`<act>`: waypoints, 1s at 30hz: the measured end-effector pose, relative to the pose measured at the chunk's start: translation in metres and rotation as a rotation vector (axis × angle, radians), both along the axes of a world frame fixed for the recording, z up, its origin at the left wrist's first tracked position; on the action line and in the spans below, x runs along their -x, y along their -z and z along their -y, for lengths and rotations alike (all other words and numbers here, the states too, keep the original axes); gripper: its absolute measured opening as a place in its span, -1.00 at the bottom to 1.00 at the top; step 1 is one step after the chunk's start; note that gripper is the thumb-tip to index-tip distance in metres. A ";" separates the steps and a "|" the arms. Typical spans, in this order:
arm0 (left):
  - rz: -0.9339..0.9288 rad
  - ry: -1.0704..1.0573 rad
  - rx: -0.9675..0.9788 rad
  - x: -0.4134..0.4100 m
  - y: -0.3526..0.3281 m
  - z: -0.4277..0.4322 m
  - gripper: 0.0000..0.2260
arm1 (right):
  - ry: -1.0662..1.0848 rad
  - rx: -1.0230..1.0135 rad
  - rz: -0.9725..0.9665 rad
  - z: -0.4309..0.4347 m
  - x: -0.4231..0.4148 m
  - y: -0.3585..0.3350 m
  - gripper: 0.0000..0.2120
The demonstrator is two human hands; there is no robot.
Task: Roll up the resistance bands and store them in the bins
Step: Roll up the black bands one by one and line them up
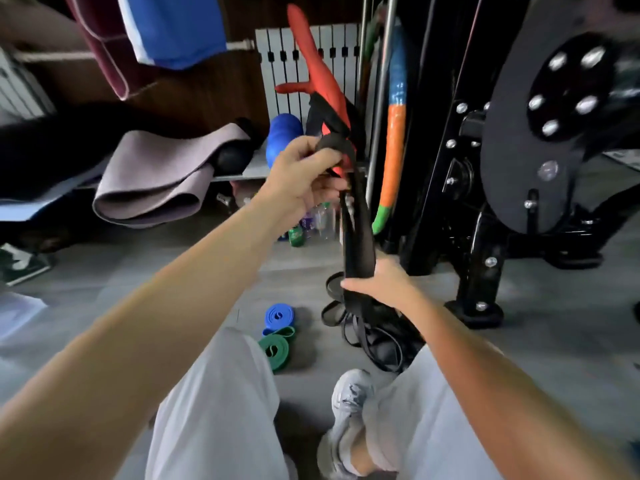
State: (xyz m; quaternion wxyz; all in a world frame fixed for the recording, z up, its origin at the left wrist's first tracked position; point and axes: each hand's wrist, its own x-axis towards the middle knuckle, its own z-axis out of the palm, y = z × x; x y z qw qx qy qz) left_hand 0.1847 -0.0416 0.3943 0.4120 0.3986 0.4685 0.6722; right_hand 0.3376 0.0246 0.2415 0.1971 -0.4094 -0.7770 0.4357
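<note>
Along the floor's right edge, black gym machine (519, 140). At left, folded grey mat (156, 178). Upright in mid-air, black resistance band (356, 230), top end clenched beside a red band (322, 77) in the curled left hand (304, 171), lower part clasped by the right hand (377, 282). On the floor below, touching: rolled blue band (278, 317), rolled green band (275, 351).

The left arm, bare, stretched from the near left toward the far middle, almost straight. The left hand (304, 174) was raised, its fingers curled round the top of a black band (358, 237). The right arm, also bare, came in from the near right and lay lower. The right hand (379, 282) sat below the left, back toward the camera, gripping the band's lower part between thumb and fingers. The hands were apart, one above the other.
</note>
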 end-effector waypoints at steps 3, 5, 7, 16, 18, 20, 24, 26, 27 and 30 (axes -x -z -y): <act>0.075 -0.134 -0.091 0.017 -0.016 0.017 -0.84 | 0.037 0.006 0.205 0.013 -0.032 0.055 -0.77; -0.009 -0.185 -0.043 0.028 -0.020 0.027 -0.83 | 0.157 0.043 0.118 0.011 -0.046 0.063 -0.86; -0.092 -0.154 0.034 0.030 -0.020 0.034 -0.83 | 0.131 0.077 0.105 0.001 -0.045 0.048 -0.74; -0.165 0.101 0.100 -0.005 -0.022 0.038 -0.85 | -0.047 0.119 -0.280 0.036 0.042 -0.013 -0.07; -0.096 0.087 0.024 -0.002 -0.026 0.042 -0.84 | -0.055 0.159 -0.242 0.045 0.052 0.008 -0.51; 0.016 0.007 -0.058 0.011 -0.031 0.048 -0.85 | 0.019 0.116 -0.111 0.051 0.045 0.040 -0.78; -0.005 -0.156 0.033 0.050 -0.012 0.067 -0.88 | 0.137 0.079 0.005 0.045 0.006 0.075 -0.81; -0.121 -0.194 0.169 0.063 0.008 0.074 -0.93 | 0.104 0.018 0.064 0.036 -0.007 0.062 -0.83; -0.179 -0.211 0.226 0.067 0.017 0.075 -0.96 | 0.109 -0.018 0.061 0.030 -0.010 0.050 -0.81; -0.320 -0.225 0.324 0.071 0.034 0.074 -0.88 | 0.137 -0.029 -0.142 0.017 -0.010 -0.009 -0.68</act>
